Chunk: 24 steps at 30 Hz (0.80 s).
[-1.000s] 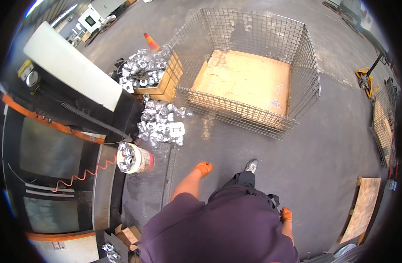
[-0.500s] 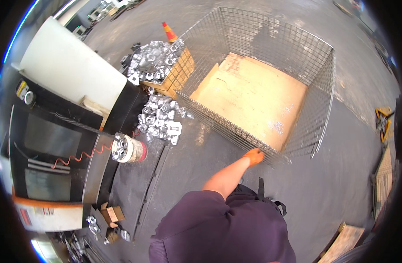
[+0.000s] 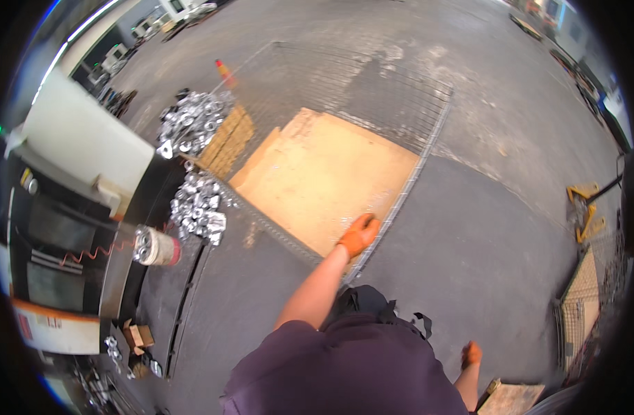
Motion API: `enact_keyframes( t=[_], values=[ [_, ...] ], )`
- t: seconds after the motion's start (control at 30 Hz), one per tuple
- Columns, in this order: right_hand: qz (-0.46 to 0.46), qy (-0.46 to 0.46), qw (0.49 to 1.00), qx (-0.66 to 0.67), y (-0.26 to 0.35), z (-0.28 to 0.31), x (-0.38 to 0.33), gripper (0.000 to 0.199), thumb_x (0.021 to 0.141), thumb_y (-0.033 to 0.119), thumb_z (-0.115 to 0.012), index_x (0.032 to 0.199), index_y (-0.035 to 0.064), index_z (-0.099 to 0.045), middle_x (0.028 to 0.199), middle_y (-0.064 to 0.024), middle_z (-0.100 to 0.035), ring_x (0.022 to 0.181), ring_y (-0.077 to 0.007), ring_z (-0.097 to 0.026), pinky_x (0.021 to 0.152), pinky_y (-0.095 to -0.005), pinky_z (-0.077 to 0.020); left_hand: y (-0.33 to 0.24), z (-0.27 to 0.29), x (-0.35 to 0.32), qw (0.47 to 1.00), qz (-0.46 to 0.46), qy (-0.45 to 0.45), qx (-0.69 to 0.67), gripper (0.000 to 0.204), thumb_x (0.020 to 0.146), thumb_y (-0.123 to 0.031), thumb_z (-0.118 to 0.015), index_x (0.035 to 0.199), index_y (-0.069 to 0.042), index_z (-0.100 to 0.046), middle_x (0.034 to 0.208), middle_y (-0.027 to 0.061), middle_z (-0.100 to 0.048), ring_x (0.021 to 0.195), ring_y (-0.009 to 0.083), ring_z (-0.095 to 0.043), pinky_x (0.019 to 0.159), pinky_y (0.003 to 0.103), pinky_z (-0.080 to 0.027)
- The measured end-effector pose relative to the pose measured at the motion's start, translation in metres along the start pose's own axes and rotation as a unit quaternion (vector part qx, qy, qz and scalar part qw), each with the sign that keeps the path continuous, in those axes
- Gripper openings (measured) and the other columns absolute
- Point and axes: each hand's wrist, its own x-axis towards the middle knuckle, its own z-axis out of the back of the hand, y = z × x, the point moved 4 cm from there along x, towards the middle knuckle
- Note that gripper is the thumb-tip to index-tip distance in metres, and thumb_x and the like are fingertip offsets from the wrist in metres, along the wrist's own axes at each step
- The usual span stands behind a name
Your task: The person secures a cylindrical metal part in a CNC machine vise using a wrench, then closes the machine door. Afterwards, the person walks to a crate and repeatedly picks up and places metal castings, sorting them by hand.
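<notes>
Gripping the near rim of the wire cage (image 3: 400,200), the gloved left hand (image 3: 358,234) is closed over its mesh edge. Hanging at five o'clock beside the hip, the right hand (image 3: 471,354) looks loosely curled and empty. The cage sits on the floor at twelve o'clock, long axis running ten to four.

Wire cage (image 3: 427,149) open on top, board (image 3: 331,183) bare inside; mesh walls block sideways. Metal parts (image 3: 199,207) crowd cage's left; floor (image 3: 483,242) right of cage free.
</notes>
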Motion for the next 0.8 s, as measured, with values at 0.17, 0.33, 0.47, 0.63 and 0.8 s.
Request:
enact_keyframes(
  t=[0.17, 0.33, 0.47, 0.63, 0.8],
  values=[
    [0.295, 0.006, 0.949, -0.112, 0.25, -0.01, 0.14, 0.038, 0.099, 0.045, -0.062, 0.111, 0.0091, -0.065, 0.108, -0.008, -0.071, 0.088, -0.0207, -0.06, 0.074, -0.0379, -0.0465, -0.024, -0.058, 0.085, 0.996, 0.01, -0.052, -0.077, 0.056, 0.104, -0.036, -0.063, 0.142, 0.003, -0.056, 0.13, 0.0197, -0.068, 0.117, 0.0246, -0.065, 0.105, 0.037, -0.051],
    [0.371, 0.07, 0.84, -0.39, 0.422, -0.094, 0.231, 0.024, 0.103, 0.025, -0.054, 0.111, 0.005, -0.064, 0.116, -0.0198, -0.071, 0.106, -0.0366, -0.067, 0.091, -0.0438, -0.0533, -0.076, -0.089, 0.198, 0.989, -0.019, -0.095, -0.109, 0.046, 0.104, -0.034, -0.065, 0.132, 0.002, -0.062, 0.122, 0.0154, -0.07, 0.109, 0.0212, -0.067, 0.099, 0.036, -0.053],
    [0.219, 0.117, 0.864, -0.437, 0.483, -0.097, 0.311, 0.035, 0.103, 0.037, -0.052, 0.102, 0.0035, -0.062, 0.102, -0.0198, -0.074, 0.094, -0.0344, -0.069, 0.087, -0.0445, -0.0546, -0.13, -0.129, 0.346, 0.973, -0.065, -0.182, -0.124, 0.046, 0.104, -0.038, -0.065, 0.124, 0.003, -0.065, 0.112, 0.0147, -0.072, 0.105, 0.0208, -0.066, 0.098, 0.035, -0.052],
    [-0.028, 0.102, 0.935, -0.339, 0.532, -0.09, 0.384, 0.038, 0.103, 0.046, -0.053, 0.099, 0.0091, -0.062, 0.088, -0.015, -0.073, 0.064, -0.0262, -0.063, 0.059, -0.0419, -0.0507, -0.199, -0.136, 0.518, 0.944, 0.049, -0.295, -0.137, 0.074, 0.097, -0.055, -0.064, 0.139, 0.005, -0.057, 0.137, 0.0267, -0.063, 0.131, 0.0348, -0.059, 0.113, 0.04, -0.044],
    [0.032, 0.126, 0.922, -0.366, 0.716, -0.185, 0.447, 0.035, 0.103, 0.044, -0.053, 0.098, 0.0099, -0.062, 0.086, -0.0136, -0.071, 0.064, -0.0251, -0.062, 0.059, -0.0409, -0.0499, -0.25, -0.124, 0.69, 0.912, 0.135, -0.382, -0.065, 0.089, 0.097, -0.055, -0.059, 0.158, 0.006, -0.036, 0.159, 0.0334, -0.043, 0.149, 0.042, -0.043, 0.122, 0.042, -0.037]
  ],
)
